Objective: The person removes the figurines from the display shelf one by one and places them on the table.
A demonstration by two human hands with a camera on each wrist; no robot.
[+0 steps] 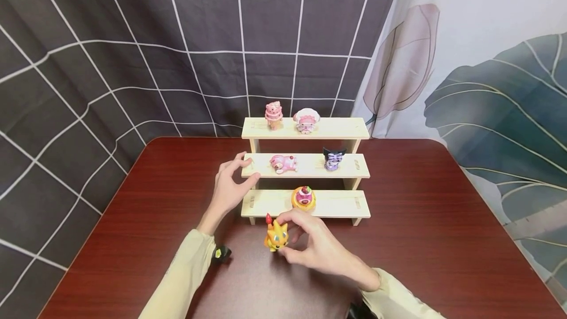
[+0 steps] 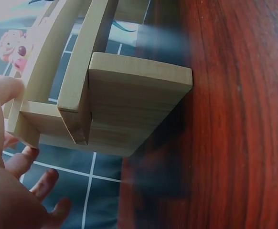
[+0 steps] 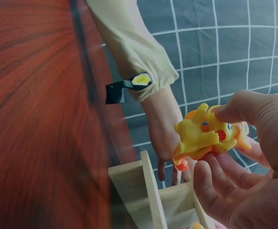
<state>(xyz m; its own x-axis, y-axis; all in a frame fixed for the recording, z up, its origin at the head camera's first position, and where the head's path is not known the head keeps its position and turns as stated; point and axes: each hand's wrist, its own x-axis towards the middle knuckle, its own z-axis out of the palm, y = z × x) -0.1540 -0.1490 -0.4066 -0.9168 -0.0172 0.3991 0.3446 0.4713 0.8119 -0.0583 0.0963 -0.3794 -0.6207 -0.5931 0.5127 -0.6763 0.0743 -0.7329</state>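
"Head view: what's on the pale, three-tiered wooden shelf [image 1: 336,204]?"

"Five small, colourful figurines [image 1: 306,122]."

"And the glossy yellow, spiky-headed figurine [image 1: 277,237]?"

"On its near side, pinched by the right hand [image 1: 318,246]; the left hand [image 1: 227,186] grips the middle tier's [image 1: 309,165] left end."

A reddish-brown wood-grained desk [image 1: 412,201] with rounded far corners carries a pale three-tier wooden display shelf [image 1: 266,207]. On its top tier [image 1: 343,128] stand a pink ice-cream-cone bear figurine [image 1: 274,117] and a white-bonneted figurine [image 1: 306,121]; the middle tier [image 1: 310,167] bears a reclining pink bear figurine [image 1: 284,164] and a purple-and-black figurine [image 1: 333,160]; the bottom tier [image 1: 334,204], a berry-topped tart figurine [image 1: 304,197].
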